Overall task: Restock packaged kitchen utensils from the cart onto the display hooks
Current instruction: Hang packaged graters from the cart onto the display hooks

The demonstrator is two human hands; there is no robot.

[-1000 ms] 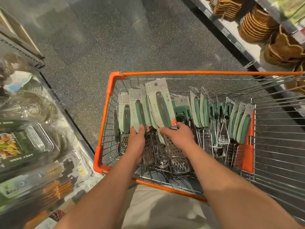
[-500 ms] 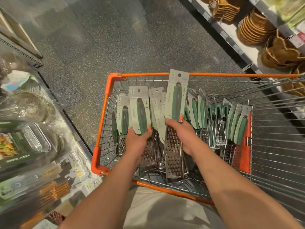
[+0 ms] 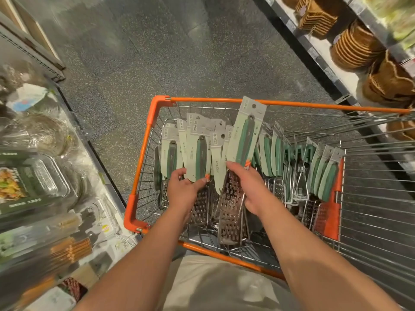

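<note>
Carded graters (image 3: 198,153) in both hands — Chinese header print, unreadable.

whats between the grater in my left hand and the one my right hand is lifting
Head view: between the left-hand grater and the lifted grater, other carded graters stand in the cart.

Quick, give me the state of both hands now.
Left hand: grip closed on a carded grater in the cart.
Right hand: grip closed on another carded grater, raised higher.
</note>
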